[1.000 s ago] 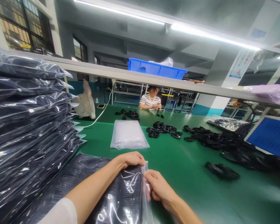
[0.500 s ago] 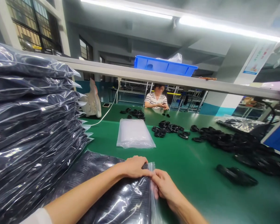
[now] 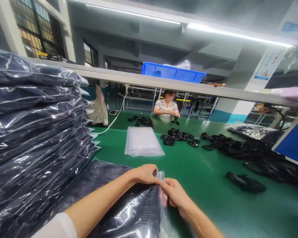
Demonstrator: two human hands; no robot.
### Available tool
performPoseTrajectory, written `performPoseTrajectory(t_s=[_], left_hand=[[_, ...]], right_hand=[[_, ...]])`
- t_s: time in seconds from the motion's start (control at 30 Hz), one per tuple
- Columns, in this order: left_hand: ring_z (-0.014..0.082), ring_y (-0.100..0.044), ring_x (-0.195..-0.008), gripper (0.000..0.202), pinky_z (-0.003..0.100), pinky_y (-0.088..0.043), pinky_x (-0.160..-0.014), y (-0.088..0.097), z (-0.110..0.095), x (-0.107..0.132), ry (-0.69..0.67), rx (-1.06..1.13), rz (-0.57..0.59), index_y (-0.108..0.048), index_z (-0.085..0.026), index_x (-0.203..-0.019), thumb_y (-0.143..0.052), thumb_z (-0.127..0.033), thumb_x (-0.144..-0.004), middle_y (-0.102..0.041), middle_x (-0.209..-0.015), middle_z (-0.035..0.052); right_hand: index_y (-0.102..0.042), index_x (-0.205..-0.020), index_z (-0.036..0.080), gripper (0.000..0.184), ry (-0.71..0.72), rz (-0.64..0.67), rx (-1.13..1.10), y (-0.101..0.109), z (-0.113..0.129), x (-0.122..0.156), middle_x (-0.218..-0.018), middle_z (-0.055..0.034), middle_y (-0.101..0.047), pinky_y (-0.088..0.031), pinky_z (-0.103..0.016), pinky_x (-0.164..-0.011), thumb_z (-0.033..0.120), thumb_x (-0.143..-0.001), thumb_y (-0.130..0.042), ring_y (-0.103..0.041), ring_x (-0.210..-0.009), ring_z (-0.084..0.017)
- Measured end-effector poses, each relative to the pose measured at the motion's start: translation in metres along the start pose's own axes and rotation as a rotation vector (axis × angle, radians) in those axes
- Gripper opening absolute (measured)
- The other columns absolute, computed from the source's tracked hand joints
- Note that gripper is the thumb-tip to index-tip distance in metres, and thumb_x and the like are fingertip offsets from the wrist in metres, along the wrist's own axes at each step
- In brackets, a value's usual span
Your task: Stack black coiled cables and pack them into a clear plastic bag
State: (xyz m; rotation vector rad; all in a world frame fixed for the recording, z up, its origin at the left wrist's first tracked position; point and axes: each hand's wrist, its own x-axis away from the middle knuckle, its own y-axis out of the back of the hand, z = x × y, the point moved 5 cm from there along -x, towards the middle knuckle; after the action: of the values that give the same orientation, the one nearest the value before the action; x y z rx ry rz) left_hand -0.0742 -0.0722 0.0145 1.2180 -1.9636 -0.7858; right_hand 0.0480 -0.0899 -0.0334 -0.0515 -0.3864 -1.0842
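Note:
A clear zip bag (image 3: pixel 129 211) packed with dark ribbed items lies flat on the green table in front of me. Its open-looking clear edge runs along the right side. My left hand (image 3: pixel 147 174) rests over the bag's upper right corner, thumb and fingers closed on that edge. Right beside it, my right hand (image 3: pixel 173 193) pinches the same clear edge from the outer side. The thumbs of both hands nearly meet at the strip. Whether the seal is closed there cannot be made out.
A tall stack of filled bags (image 3: pixel 37 138) stands at left. Flat empty bags (image 3: pixel 144 142) lie ahead. Black coiled cables (image 3: pixel 238 148) spread at right, with one bundle (image 3: pixel 245 181) nearer. A blue bin (image 3: pixel 173 72) sits on the overhead shelf. A person (image 3: pixel 166 105) sits across the table.
Both hands keep their hold on the bag's edge and have barely shifted. The view has turned slightly right. The person across has lowered their hands onto the table.

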Motion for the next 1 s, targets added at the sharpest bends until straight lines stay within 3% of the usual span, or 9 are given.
performPoseTrajectory(t_s=[0.17, 0.27, 0.37, 0.53, 0.8, 1.0], left_hand=[[0.0190, -0.058, -0.084, 0.045, 0.026, -0.042, -0.068, 0.009, 0.003, -0.002, 0.017, 0.115, -0.043, -0.057, -0.015, -0.108, -0.045, -0.045, -0.077, -0.065, -0.098, 0.0054], [0.0150, -0.055, -0.066, 0.030, 0.024, -0.038, -0.057, 0.009, 0.005, -0.012, 0.056, 0.176, -0.030, -0.065, -0.015, -0.082, -0.052, -0.040, -0.073, -0.064, -0.073, 0.0000], [0.0097, -0.045, -0.048, 0.016, 0.022, -0.032, -0.046, 0.003, 0.008, -0.024, 0.114, 0.259, 0.012, -0.063, -0.014, -0.062, -0.063, -0.030, -0.064, -0.052, -0.050, -0.0046], [0.0061, -0.041, -0.041, 0.014, 0.020, -0.033, -0.044, -0.005, 0.018, -0.039, 0.190, 0.409, 0.027, -0.060, -0.014, -0.068, -0.063, -0.028, -0.071, -0.049, -0.049, -0.0077], [0.0092, -0.042, -0.041, 0.010, 0.022, -0.031, -0.042, -0.006, 0.026, -0.044, 0.227, 0.544, 0.018, -0.063, -0.015, -0.058, -0.067, -0.025, -0.057, -0.050, -0.043, -0.0059], [0.0105, -0.044, -0.042, 0.008, 0.023, -0.033, -0.044, -0.004, 0.023, -0.041, 0.237, 0.581, -0.014, -0.062, -0.016, -0.057, -0.064, -0.024, -0.055, -0.052, -0.043, -0.0051]], right_hand=[[-0.043, -0.059, 0.019, 0.015, 0.014, 0.048, -0.014, 0.000, 0.002, -0.002, -0.035, 0.0027, -0.051, -0.008, -0.018, -0.029, 0.025, -0.072, -0.043, -0.037, -0.025, -0.005], [-0.041, -0.059, 0.019, 0.016, 0.041, 0.017, -0.011, 0.000, 0.004, -0.004, -0.033, 0.0051, -0.048, -0.006, -0.018, -0.030, 0.025, -0.074, -0.041, -0.029, -0.024, -0.003], [-0.044, -0.062, 0.019, 0.017, 0.041, 0.042, -0.003, 0.000, 0.005, -0.004, -0.036, 0.0052, -0.050, -0.007, -0.018, -0.030, 0.029, -0.076, -0.041, -0.028, -0.025, -0.003], [-0.050, -0.061, 0.016, 0.021, -0.007, 0.202, 0.026, 0.004, 0.006, -0.004, -0.041, -0.0007, -0.058, -0.007, -0.020, -0.031, 0.032, -0.074, -0.047, -0.029, -0.025, -0.004], [-0.045, -0.055, 0.017, 0.016, 0.061, 0.054, 0.030, 0.004, 0.012, -0.003, -0.034, 0.0052, -0.049, -0.012, -0.018, -0.034, 0.018, -0.071, -0.041, -0.032, -0.030, -0.003], [-0.051, -0.058, 0.016, 0.019, -0.007, 0.220, 0.043, 0.004, 0.010, 0.008, -0.043, 0.0006, -0.058, -0.008, -0.019, -0.032, 0.028, -0.072, -0.048, -0.045, -0.032, -0.006]])
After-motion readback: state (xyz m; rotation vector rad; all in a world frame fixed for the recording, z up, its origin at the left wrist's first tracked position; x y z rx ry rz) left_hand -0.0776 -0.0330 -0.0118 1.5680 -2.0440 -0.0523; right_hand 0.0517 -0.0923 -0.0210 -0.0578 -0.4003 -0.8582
